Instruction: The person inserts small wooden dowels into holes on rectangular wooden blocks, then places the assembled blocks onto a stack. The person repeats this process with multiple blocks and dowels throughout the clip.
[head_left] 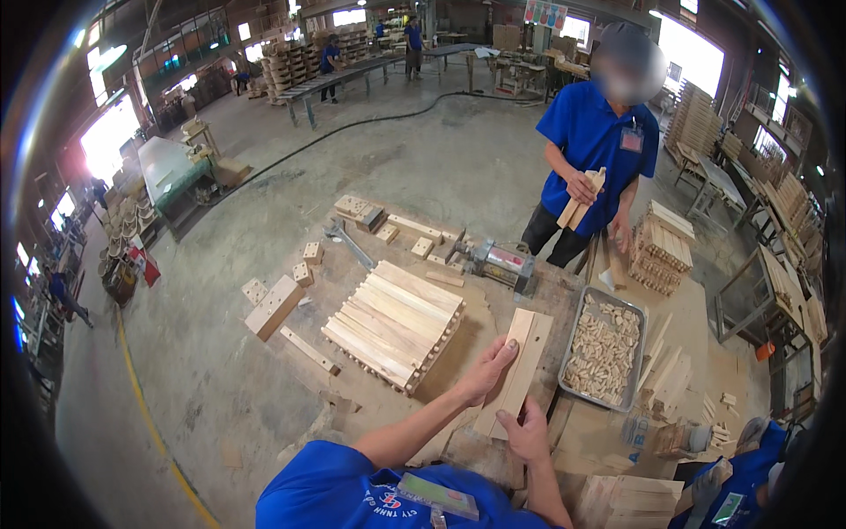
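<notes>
In front of me a pair of pale wooden slats [520, 361] lies lengthwise, side by side, with a small dark hole showing near the far end. My left hand [485, 372] grips their left edge, thumb on top. Nearer to me, my right hand [527, 430] closes round the near right end, its thumb pressed on the wood. A neat stack of slats [397, 317], with pegs or dowels along its edges, sits on the worktable to the left. Right of my hands is a metal tray [564, 381] full of short wooden dowels [606, 346].
Beyond the slats is a clamp-like metal cylinder [504, 263]. A wrench [351, 244] and drilled wooden blocks [269, 309] lie at the table's far left. A co-worker [599, 159] across the table holds slats beside another stack [663, 247]. Another person's blue sleeve [758, 463] shows lower right.
</notes>
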Demonstrator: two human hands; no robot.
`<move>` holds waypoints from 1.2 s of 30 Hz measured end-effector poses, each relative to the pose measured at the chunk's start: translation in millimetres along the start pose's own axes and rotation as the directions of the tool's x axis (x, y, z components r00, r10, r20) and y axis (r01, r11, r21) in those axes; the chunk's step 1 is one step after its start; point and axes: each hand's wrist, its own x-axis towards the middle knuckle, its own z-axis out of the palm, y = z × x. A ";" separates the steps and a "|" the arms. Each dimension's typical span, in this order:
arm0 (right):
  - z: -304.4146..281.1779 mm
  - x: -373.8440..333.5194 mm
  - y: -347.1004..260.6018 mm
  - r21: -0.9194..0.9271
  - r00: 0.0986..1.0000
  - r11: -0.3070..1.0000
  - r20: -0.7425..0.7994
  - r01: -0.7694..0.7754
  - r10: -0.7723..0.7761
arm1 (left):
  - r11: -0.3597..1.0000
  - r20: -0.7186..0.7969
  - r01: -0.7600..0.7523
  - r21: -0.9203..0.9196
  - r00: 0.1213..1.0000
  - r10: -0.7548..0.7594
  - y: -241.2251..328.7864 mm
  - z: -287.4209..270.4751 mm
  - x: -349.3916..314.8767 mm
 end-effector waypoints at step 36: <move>-12.7 23.9 -38.6 -0.594 0.937 0.728 0.155 0.342 -0.314 | 0.998 0.041 -0.056 0.023 0.998 0.055 19.8 -10.4 -48.4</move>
